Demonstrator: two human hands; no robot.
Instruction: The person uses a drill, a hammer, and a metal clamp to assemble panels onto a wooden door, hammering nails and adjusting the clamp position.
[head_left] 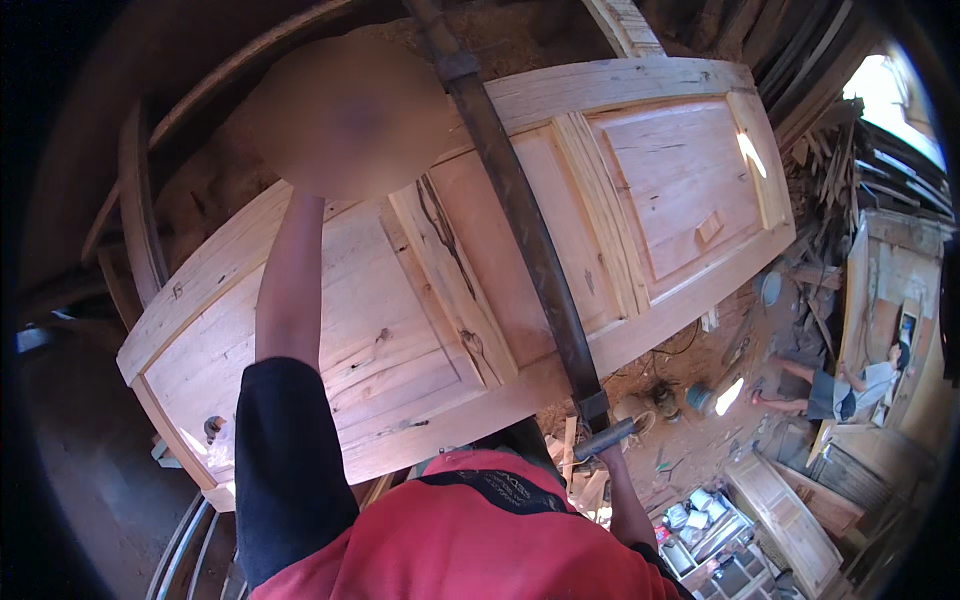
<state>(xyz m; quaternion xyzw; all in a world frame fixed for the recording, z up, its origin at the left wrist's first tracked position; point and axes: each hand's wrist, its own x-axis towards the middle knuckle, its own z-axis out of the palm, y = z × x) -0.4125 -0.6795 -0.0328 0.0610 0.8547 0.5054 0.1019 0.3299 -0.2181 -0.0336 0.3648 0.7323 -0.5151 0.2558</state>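
Note:
A long dark metal bar clamp (pixel 525 210) lies across a pale panelled wooden door (pixel 400 330), running from its far edge to its near edge. My right hand (pixel 610 457) is closed at the clamp's near end, against a grey cylindrical handle (pixel 604 440); most of its fingers are hidden. My left forearm (pixel 290 270) stretches over the door's left part towards the far edge. A round blurred patch covers the left hand, so its fingers and anything in them cannot be made out. A small wooden block (pixel 709 228) lies on the right panel.
Timber beams (pixel 140 200) stand beyond the door's left end. At the right, another person (pixel 850 388) is beside a wooden piece. Stacked boards (pixel 815 160) line the back right. Containers and tools (pixel 705 530) sit low on the right, next to a panelled wooden piece (pixel 785 520).

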